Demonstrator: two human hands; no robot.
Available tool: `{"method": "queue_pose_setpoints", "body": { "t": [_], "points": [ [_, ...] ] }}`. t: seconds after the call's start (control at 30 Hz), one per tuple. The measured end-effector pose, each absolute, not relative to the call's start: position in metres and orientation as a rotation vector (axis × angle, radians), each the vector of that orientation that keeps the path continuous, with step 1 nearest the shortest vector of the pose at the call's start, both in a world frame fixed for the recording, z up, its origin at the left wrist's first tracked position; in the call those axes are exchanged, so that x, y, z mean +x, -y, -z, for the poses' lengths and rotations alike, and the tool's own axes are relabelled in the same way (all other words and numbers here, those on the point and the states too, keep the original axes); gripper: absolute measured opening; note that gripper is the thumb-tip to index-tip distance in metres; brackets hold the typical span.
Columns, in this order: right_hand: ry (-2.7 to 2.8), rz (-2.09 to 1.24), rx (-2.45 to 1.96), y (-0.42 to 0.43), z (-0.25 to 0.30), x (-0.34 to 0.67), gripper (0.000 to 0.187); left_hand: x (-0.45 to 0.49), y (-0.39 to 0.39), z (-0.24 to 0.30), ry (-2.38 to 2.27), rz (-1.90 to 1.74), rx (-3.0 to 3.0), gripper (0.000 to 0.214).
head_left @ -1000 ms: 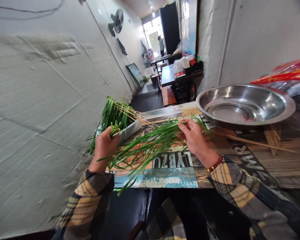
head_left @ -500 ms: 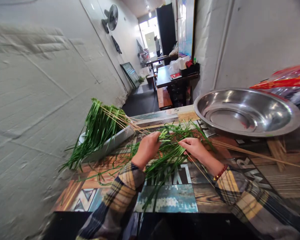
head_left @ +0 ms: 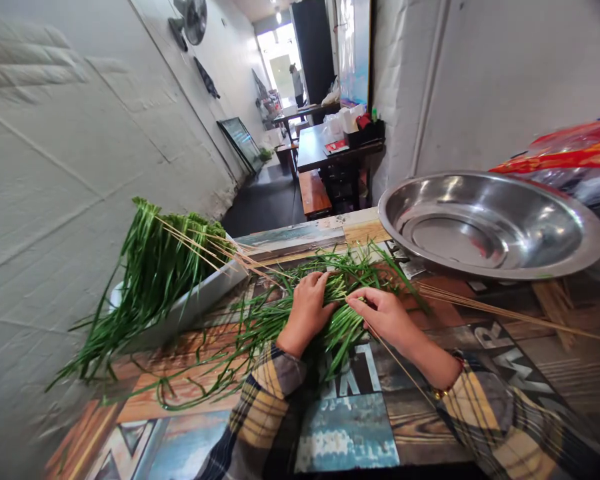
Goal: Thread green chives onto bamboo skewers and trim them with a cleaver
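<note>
Long green garlic chives [head_left: 347,327] lie in a loose pile on the table in front of me. My left hand [head_left: 307,307] rests on the pile, its thumb and fingers apart, with pale chive ends beside them. Just to the right, my right hand [head_left: 383,317] pinches a thin bamboo skewer [head_left: 400,357] that slants down toward my forearm. The skewer's tip is hidden among the chive stems near my fingertips. On the left, skewered chives [head_left: 180,257] hang in rows over a white tray [head_left: 213,283], with the bare skewer ends pointing right.
A wide steel basin [head_left: 490,233] stands at the right rear of the patterned table [head_left: 347,427]. Loose bamboo skewers [head_left: 480,303] lie in front of it. A red plastic bag [head_left: 565,150] is behind the basin. Farther off are another table [head_left: 313,147] and a person [head_left: 297,83].
My left hand has gone from a closed grip on a bunch to lying spread on the chives. My right hand keeps its skewer pinch, slightly lower. The camera view has shifted right and downward.
</note>
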State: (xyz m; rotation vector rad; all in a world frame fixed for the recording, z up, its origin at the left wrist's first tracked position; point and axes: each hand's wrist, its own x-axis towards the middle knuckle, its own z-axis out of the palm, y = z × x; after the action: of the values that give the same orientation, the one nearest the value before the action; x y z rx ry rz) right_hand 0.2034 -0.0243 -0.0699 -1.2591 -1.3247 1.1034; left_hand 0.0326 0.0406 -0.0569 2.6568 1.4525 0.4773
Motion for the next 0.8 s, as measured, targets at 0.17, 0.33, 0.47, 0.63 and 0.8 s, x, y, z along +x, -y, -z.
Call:
{"method": "queue_pose_setpoints", "body": {
  "t": [0.17,0.33,0.47,0.63,0.8],
  "points": [
    [1.301,-1.106,-1.302,0.024,0.074,0.204,0.035,0.008,-0.032,0.035,-1.301,-0.533,2.662,0.061],
    [1.382,-1.002,-1.368,0.024,0.074,0.205,0.032,0.009,-0.013,0.031,-1.284,-0.697,2.528,0.018],
    [1.419,-0.93,-1.372,0.025,0.071,0.205,0.031,0.024,-0.012,0.043,-1.234,-0.596,2.554,0.013],
    [1.472,-0.894,-1.358,0.028,0.068,0.202,0.028,0.029,-0.016,0.053,-1.169,-0.422,2.71,0.009],
    [1.495,-0.869,-1.355,0.028,0.067,0.201,0.025,0.028,-0.015,0.059,-1.18,-0.504,2.71,0.015]
  ]
}}
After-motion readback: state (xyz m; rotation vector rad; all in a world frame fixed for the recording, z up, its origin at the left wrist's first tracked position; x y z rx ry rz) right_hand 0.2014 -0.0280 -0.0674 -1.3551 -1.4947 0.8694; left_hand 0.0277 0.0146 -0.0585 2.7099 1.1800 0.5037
